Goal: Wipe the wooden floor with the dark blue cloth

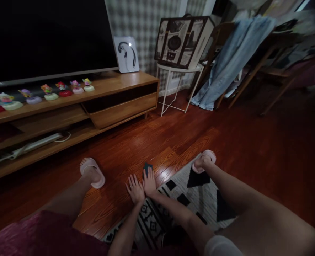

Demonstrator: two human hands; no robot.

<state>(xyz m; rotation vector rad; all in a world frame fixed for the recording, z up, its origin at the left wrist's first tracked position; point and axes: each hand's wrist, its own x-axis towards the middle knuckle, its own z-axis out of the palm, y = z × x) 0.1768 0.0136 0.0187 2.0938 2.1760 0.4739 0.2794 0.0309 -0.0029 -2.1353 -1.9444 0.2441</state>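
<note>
My left hand (135, 190) lies on the reddish wooden floor (115, 201), palm down, fingers spread and holding nothing. Right beside it, my right hand (149, 182) is stretched out flat, its fingers over a small dark blue-green flat piece (147, 166). Part of that piece is hidden under the fingers, and I cannot make out its kind. Both wrists come in over the edge of a black, white and grey patterned rug (170, 199).
My feet in pink slippers (100, 182) stand apart on either side. Ahead is a wooden TV cabinet (125, 110) with several small figurines (49, 93) and a white box (127, 55). A patterned case (175, 42) sits on a white side table (166, 68); jeans (227, 60) hang beside it.
</note>
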